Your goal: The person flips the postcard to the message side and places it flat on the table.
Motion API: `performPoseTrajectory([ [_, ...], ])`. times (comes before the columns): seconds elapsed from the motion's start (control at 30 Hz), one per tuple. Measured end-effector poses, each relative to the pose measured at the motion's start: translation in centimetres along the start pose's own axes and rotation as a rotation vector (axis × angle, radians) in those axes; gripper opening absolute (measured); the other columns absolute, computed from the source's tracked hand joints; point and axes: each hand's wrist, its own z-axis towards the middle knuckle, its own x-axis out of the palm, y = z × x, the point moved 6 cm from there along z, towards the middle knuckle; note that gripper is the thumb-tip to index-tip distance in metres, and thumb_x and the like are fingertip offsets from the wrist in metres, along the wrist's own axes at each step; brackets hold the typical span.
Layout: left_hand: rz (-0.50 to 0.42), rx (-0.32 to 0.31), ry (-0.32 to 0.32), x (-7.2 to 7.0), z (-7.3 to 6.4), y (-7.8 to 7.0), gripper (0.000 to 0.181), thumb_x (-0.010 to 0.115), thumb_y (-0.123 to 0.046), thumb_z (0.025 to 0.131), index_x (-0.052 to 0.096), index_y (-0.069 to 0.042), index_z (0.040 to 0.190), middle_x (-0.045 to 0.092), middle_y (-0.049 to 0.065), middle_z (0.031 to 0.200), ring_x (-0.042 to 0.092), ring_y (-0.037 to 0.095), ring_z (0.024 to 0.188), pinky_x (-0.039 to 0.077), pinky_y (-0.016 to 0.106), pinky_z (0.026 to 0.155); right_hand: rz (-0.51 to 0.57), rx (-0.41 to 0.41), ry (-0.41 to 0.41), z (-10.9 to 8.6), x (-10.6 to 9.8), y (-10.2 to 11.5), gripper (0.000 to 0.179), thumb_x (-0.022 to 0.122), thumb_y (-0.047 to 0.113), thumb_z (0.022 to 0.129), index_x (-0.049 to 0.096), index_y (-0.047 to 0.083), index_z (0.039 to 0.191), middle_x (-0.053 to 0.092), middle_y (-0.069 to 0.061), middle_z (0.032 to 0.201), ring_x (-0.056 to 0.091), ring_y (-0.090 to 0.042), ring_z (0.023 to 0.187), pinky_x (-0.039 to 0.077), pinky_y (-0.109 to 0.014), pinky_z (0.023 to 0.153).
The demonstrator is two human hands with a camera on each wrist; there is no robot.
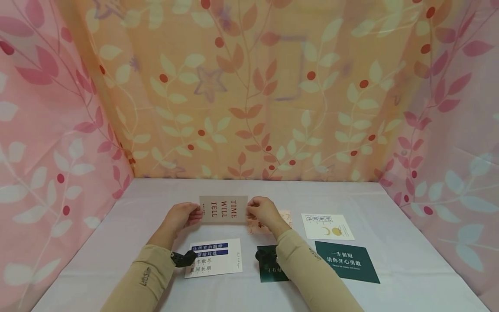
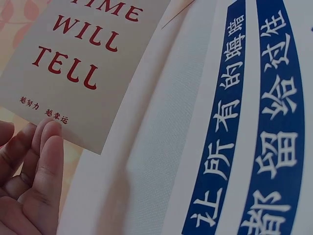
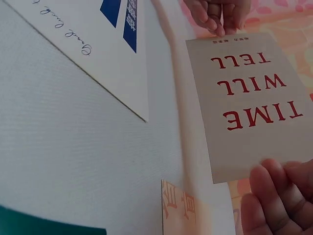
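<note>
The head view looks down across the white surface to its far edge, while close wrist views share the beige card from opposite ends.

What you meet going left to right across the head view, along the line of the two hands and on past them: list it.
Left hand → TIME WILL TELL card → right hand → white card with a gold sun and crescent.
</note>
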Motion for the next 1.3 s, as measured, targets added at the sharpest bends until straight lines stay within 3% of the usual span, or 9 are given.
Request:
performPoseTrajectory([
  [0.33, 0.012, -0.028, -0.017, -0.16, -0.28, -0.16, 0.031, 0.05, -0.021, 0.094, 0.059, 0.004, 0.109, 0.065, 0.01, 0.088, 0.064, 0.018, 0.079, 0.053, 0.031, 0.073, 0.031, 0.029, 0.032, -0.32, -0.01, 0.07, 0.01, 0.061, 0.016, 0.088, 0.064, 0.008, 0.085, 0.067, -0.005, 0.078, 0.066, -0.019, 0.072, 0.055, -0.031, 0.068],
  [0.93, -0.001, 0.006, 0.012, -0.28, -0.22, 0.21, 0.027, 0.05, -0.016, 0.094, 0.06, 0.006, 0.105, 0.065, 0.015, 0.094, 0.064, 0.018, 0.081, 0.054, 0.028, 0.071, -0.001, 0.045, 0.031, -0.36, 0.02, -0.06, 0.008, 0.061, 0.018, 0.088, 0.064, 0.011, 0.085, 0.066, -0.003, 0.079, 0.066, -0.022, 0.079, 0.054, -0.029, 0.071],
  [1.3, -0.032, 0.016, 0.022, -0.25, -0.17, 0.4, 0.028, 0.053, -0.013, 0.092, 0.06, 0.008, 0.109, 0.063, 0.022, 0.103, 0.064, 0.027, 0.09, 0.053, 0.029, 0.073, 0.026, -0.012, 0.067, -0.39, 0.17, -0.32, 0.007, 0.06, 0.012, 0.088, 0.064, 0.008, 0.087, 0.067, -0.005, 0.081, 0.066, -0.022, 0.078, 0.054, -0.031, 0.072],
])
